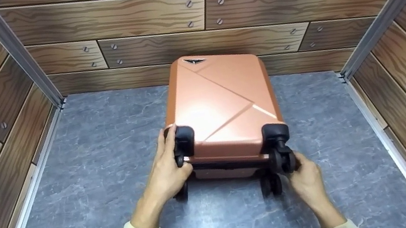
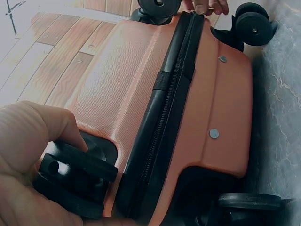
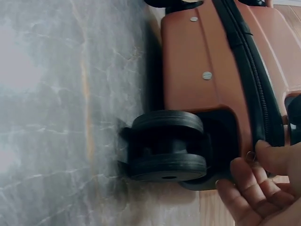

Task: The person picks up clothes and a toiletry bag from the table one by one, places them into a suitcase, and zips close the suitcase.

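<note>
An orange hard-shell suitcase lies flat on the floor, its black wheels facing me. My left hand grips its near left corner, fingers along the side. The left wrist view shows that hand wrapped about a black wheel. At the near right corner, my right hand is behind a wheel, which partly hides its fingers. Close up, the right hand pinches a small ring-shaped zipper pull at the end of the black zipper, which looks closed along the visible stretch.
Grey marbled floor surrounds the suitcase. Wood-patterned panels rise behind it, with more at left and right. Metal posts stand in the back corners. Another wheel juts out near the right hand.
</note>
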Demonstrator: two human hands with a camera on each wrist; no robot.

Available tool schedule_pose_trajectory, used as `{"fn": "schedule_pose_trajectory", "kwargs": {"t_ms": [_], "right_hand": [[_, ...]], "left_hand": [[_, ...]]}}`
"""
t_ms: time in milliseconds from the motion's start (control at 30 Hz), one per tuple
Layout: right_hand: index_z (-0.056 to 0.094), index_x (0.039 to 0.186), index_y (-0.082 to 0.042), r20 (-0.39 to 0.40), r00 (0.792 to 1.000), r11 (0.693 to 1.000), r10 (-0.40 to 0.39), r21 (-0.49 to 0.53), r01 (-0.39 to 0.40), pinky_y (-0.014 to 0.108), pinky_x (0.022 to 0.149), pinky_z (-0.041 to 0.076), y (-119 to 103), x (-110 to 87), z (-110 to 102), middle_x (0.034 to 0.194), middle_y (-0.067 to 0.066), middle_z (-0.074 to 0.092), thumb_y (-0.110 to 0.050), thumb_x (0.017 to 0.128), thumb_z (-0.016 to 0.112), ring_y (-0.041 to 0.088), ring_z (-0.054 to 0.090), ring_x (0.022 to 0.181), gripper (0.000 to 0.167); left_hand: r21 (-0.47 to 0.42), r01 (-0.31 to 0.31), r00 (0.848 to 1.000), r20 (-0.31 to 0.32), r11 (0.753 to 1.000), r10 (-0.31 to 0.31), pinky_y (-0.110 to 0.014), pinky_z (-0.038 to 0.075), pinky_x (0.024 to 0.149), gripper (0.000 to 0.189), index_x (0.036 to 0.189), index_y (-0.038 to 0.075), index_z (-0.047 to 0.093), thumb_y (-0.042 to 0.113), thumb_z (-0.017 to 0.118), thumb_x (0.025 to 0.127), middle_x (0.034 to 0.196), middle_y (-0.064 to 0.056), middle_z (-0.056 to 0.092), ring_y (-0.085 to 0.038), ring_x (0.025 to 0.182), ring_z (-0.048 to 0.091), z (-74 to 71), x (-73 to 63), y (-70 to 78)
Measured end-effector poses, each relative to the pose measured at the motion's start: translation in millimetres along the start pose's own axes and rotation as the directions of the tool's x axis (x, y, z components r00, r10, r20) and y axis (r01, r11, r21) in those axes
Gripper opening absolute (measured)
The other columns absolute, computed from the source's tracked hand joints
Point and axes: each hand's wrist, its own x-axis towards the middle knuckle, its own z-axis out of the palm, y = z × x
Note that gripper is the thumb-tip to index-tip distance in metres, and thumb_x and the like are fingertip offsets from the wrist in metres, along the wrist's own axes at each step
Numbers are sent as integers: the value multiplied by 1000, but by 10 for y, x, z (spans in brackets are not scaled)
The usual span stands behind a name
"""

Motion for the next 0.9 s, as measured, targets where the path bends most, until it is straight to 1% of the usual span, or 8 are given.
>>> {"fn": "schedule_pose_trajectory", "kwargs": {"t_ms": [67,200,333,467,600,700,800,900], "right_hand": [[74,108,3,11,1000,1000,11,-18,-11,63,85,54,-9,3,-17,101,27,77,1,84,80,48,72,96,26],[72,90,-3,21,1000,997,8,-72,-7,58,75,53,-31,-7,-51,86,17,75,-2,85,79,37,68,80,9],[73,81,-8,8,1000,994,-22,-110,23,55,73,54,-39,-29,-66,83,12,77,-5,84,78,33,69,76,7],[77,84,-8,16,999,996,30,-86,-28,51,77,56,-35,-51,-68,90,13,80,-6,86,76,35,73,85,3],[79,98,-5,37,996,996,84,-25,-83,51,86,56,-20,-77,-44,103,17,80,-7,92,73,37,74,101,8],[76,101,-3,15,998,998,55,6,-56,52,87,54,-6,-100,13,102,17,76,-8,94,72,36,71,97,9],[72,97,-2,-37,999,999,17,33,-16,48,82,50,1,-115,88,93,13,68,-5,92,73,29,62,87,6],[70,95,-3,-76,997,998,25,65,-20,45,79,49,-9,-130,155,90,9,65,-5,91,74,24,58,84,6]], "left_hand": [[-7,-3,1000,-3,1000,3,-61,45,111,109,170,36,18,3,72,81,178,-16,4,-48,150,38,6,-1,3],[-4,-4,1000,-6,1000,4,-60,46,110,109,170,35,19,2,72,81,178,-16,5,-47,149,40,11,-6,-3],[2,-4,1000,-6,1000,4,-58,46,110,108,170,35,18,3,71,81,178,-15,5,-47,149,40,15,-6,0],[-2,-6,1000,2,1000,6,-57,48,108,108,170,35,18,3,70,82,178,-15,4,-47,147,42,19,1,19],[-1,-5,1000,4,1000,5,-57,48,108,108,170,36,17,3,71,82,178,-15,3,-47,147,42,16,3,27],[2,-2,1000,-1,1000,2,-58,47,109,109,170,36,17,2,71,82,178,-15,4,-47,147,41,13,2,23],[1,-2,1000,1,1000,2,-59,46,110,109,170,36,17,2,71,82,178,-15,3,-47,148,41,14,6,16],[1,0,1000,5,1000,0,-60,46,111,109,170,35,16,3,71,82,178,-15,3,-48,148,41,11,6,9]]}}
